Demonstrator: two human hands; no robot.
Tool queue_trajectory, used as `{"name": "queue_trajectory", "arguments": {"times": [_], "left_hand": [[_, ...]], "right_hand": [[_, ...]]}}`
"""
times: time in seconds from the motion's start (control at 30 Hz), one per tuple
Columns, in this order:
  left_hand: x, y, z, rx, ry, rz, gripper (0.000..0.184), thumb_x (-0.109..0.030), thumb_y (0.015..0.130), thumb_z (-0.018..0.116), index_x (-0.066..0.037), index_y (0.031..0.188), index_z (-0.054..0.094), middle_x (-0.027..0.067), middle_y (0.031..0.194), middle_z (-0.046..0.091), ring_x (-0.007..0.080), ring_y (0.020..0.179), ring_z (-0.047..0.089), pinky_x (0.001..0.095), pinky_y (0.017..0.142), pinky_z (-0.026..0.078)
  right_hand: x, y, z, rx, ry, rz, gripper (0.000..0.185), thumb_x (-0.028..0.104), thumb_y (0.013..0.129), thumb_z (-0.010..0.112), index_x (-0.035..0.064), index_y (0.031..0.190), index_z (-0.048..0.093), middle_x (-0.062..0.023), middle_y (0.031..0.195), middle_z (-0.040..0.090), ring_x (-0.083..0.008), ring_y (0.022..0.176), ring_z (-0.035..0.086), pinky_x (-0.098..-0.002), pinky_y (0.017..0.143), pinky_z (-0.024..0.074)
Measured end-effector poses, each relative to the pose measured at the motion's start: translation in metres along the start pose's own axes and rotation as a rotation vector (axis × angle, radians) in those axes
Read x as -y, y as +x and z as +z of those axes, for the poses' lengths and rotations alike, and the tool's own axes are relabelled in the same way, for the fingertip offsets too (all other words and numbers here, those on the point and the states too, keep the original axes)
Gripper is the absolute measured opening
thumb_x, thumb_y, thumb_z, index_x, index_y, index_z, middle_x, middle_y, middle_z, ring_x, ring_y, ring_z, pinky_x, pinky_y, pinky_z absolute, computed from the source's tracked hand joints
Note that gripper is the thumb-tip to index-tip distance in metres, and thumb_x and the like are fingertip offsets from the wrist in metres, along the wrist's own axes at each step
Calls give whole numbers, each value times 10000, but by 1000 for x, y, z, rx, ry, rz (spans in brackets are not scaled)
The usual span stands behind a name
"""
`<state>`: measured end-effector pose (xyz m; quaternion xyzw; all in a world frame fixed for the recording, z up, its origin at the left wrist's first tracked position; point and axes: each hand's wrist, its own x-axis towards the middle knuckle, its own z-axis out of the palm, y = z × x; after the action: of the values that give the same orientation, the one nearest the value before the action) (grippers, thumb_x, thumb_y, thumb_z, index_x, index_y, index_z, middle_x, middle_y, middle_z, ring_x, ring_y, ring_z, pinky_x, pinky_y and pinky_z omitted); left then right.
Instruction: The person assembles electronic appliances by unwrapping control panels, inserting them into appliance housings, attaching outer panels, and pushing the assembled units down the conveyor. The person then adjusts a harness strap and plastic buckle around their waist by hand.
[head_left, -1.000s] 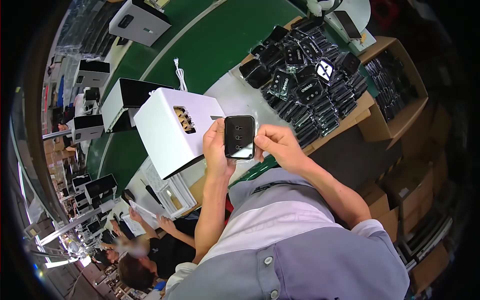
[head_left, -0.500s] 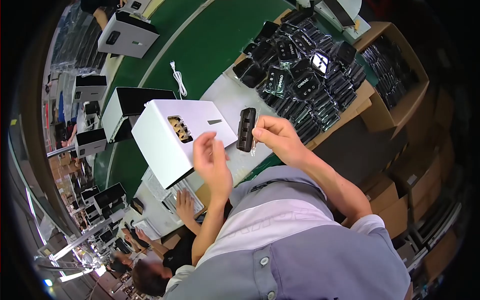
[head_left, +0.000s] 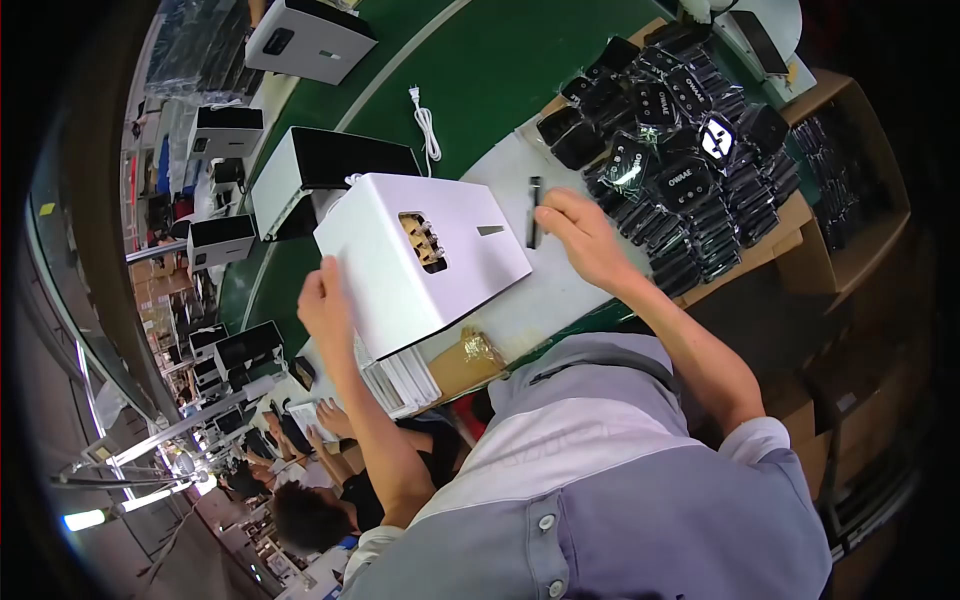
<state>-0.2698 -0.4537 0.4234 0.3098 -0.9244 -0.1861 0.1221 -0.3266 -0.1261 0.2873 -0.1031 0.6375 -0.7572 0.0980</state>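
White box [head_left: 395, 290] on pale worktop [head_left: 570, 295], cutout facing up. Right hand [head_left: 580, 230] pinches thin black plate [head_left: 534, 210], edge-on, between thumb and fingers, near box's right edge. Left hand [head_left: 326, 303] half curled at box's opposite edge; cannot tell whether gripping. Pale strip of room between box and heap of wrapped black pieces [head_left: 680, 180]. Green surface [head_left: 480, 90] beyond, white cord [head_left: 425, 135] on it; cardboard carton [head_left: 885, 200] far right.

My right hand [head_left: 585, 240] is over the table [head_left: 510, 320], in from its near edge, with thumb and fingers [head_left: 568, 208] pinched tight. My left hand [head_left: 327, 305] is far to the left, its fingers up and a bit bent. My left arm [head_left: 385, 440] and right arm [head_left: 692, 350] both reach out.
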Motion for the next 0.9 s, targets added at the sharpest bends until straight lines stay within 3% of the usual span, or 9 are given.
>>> {"name": "queue_trajectory", "arguments": {"times": [0.03, 0.1, 0.23, 0.27, 0.33, 0.37, 0.43, 0.7, 0.9], "left_hand": [[6, 0, 6, 5, 6, -4, 497, -421, 1020, 614, 55, 892, 676, 21, 728, 588, 112, 656, 483, 302, 634, 431], [8, -2, 21, 26, -122, -56, 598, -483, 1013, 593, 45, 732, 595, 27, 635, 518, 113, 629, 414, 333, 583, 376], [-7, -6, 20, 38, -229, -99, 568, -439, 1018, 606, 28, 701, 546, 10, 644, 515, 92, 621, 404, 324, 551, 332], [-2, -5, 18, 38, -223, -107, 568, -439, 1018, 606, 28, 701, 546, 10, 644, 515, 92, 621, 404, 324, 551, 332], [8, -3, 18, 60, -155, -84, 527, -415, 1044, 581, 74, 889, 705, 35, 747, 671, 92, 658, 540, 270, 619, 441], [10, -3, 20, 70, -149, -97, 527, -415, 1044, 581, 74, 889, 705, 35, 747, 671, 92, 658, 540, 270, 619, 441], [7, -4, 25, 53, -346, -65, 482, -361, 1024, 629, 0, 713, 556, -42, 628, 478, 53, 599, 361, 268, 525, 289], [-6, 12, 27, 126, -377, -44, 385, -314, 1046, 601, -22, 796, 586, -63, 670, 522, 23, 607, 403, 219, 547, 290], [-3, 14, 21, 170, -299, -157, 506, -383, 1067, 540, -28, 709, 575, -66, 631, 492, 35, 609, 395, 253, 549, 284]], "right_hand": [[4, 7, 6, 61, -53, -81, 270, 161, 1001, 560, -7, 796, 506, -46, 761, 498, -147, 728, 462, -314, 706, 394], [3, 20, 23, 106, -31, -63, 257, 161, 983, 572, -14, 801, 524, -59, 767, 498, -167, 720, 471, -335, 702, 405], [16, 44, 50, 275, 110, 76, 277, 179, 969, 584, -11, 777, 526, -82, 744, 489, -167, 698, 456, -347, 660, 400], [17, 47, 55, 313, 79, 74, 282, 177, 969, 584, -11, 770, 516, -84, 738, 484, -166, 693, 452, -348, 653, 396], [16, 52, 63, 364, 38, 71, 296, 172, 962, 592, -14, 755, 491, -85, 726, 470, -165, 677, 439, -352, 631, 380], [17, 53, 63, 368, 41, 88, 296, 172, 962, 592, -14, 755, 491, -85, 726, 470, -165, 677, 439, -352, 631, 380], [22, 52, 57, 381, -3, 100, 299, 169, 954, 601, -16, 751, 481, -84, 718, 459, -166, 672, 431, -350, 626, 374], [27, 51, 49, 328, 24, 112, 259, 138, 940, 602, -17, 760, 500, -98, 718, 461, -213, 684, 441, -372, 650, 390], [36, 54, 68, 392, 42, -20, 234, 120, 932, 598, -21, 775, 496, -136, 714, 488, -299, 698, 483, -412, 660, 406]]}}
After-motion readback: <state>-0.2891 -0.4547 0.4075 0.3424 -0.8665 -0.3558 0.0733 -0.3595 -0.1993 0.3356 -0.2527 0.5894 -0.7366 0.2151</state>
